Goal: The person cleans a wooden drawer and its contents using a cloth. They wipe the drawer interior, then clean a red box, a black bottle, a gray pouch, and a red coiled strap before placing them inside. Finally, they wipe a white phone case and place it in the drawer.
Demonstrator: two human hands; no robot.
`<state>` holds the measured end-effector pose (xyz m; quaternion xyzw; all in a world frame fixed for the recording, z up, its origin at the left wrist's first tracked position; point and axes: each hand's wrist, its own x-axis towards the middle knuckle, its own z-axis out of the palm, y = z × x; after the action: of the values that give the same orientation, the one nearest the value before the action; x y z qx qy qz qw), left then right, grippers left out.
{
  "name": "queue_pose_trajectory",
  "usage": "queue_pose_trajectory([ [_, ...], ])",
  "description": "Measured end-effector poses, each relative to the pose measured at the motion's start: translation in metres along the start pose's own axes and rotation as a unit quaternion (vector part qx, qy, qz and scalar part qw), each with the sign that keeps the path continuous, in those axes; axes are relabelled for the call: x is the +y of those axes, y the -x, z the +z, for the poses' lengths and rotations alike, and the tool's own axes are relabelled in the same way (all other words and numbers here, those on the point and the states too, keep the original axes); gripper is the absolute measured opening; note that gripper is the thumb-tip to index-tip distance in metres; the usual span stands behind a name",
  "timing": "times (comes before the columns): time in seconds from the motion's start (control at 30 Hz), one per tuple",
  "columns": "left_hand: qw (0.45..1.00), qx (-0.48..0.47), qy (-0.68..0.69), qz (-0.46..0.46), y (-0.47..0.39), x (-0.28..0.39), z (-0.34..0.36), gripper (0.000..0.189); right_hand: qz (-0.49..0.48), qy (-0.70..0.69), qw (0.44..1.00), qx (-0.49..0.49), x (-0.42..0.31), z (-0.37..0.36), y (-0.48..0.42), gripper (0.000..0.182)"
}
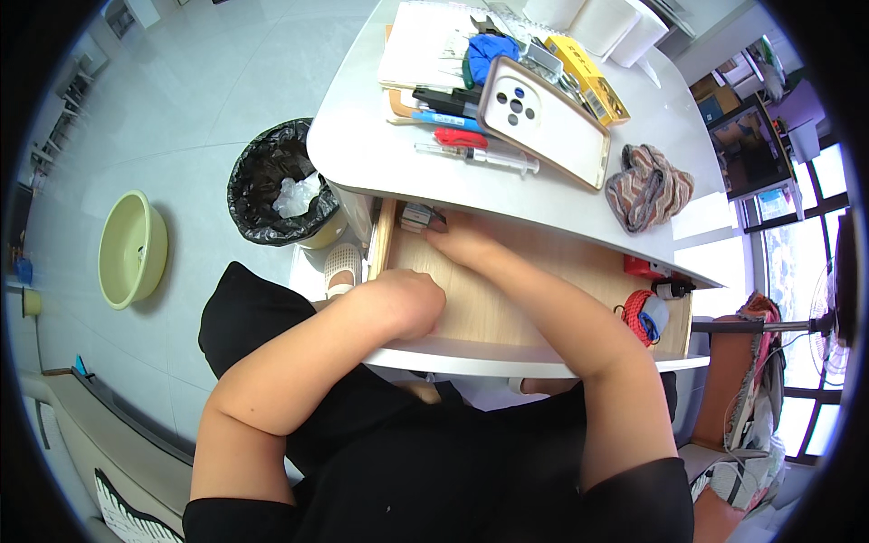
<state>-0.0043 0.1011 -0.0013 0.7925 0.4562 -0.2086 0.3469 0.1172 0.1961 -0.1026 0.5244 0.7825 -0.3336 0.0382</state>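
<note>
A pale wood drawer with a white front is pulled out below the white tabletop. My right hand reaches into its back left corner, its fingers against small boxes and a dark flat piece. The tabletop edge partly covers that corner, so the grip is unclear. My left hand is curled over the drawer's front left part, knuckles up; its fingertips are hidden. At the drawer's right end lie a coiled red cord, a small black bottle and a red object.
On the tabletop lie a phone case, a syringe, a red pen, a yellow box, a patterned cloth and paper rolls. A lined bin stands left, near a green basin.
</note>
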Motion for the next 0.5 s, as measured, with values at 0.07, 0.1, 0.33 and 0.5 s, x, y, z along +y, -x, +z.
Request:
queue_pose_trajectory([
  [0.07,1.000,0.014,0.004,0.008,0.001,-0.001,0.002,0.031,0.034,0.032,0.998,0.045,-0.001,0.008,-0.008,0.059],
  [0.1,1.000,0.016,-0.007,0.024,-0.001,-0.002,0.004,0.030,0.052,0.047,0.995,0.065,0.002,0.017,-0.014,0.060],
  [0.33,0.996,0.029,-0.025,0.075,-0.008,-0.002,0.015,0.025,0.054,0.058,0.982,0.169,0.012,0.043,-0.022,0.059],
  [0.5,0.995,0.036,-0.019,0.088,-0.009,-0.004,0.016,0.025,0.001,0.045,0.980,0.193,0.018,0.044,-0.022,0.055],
])
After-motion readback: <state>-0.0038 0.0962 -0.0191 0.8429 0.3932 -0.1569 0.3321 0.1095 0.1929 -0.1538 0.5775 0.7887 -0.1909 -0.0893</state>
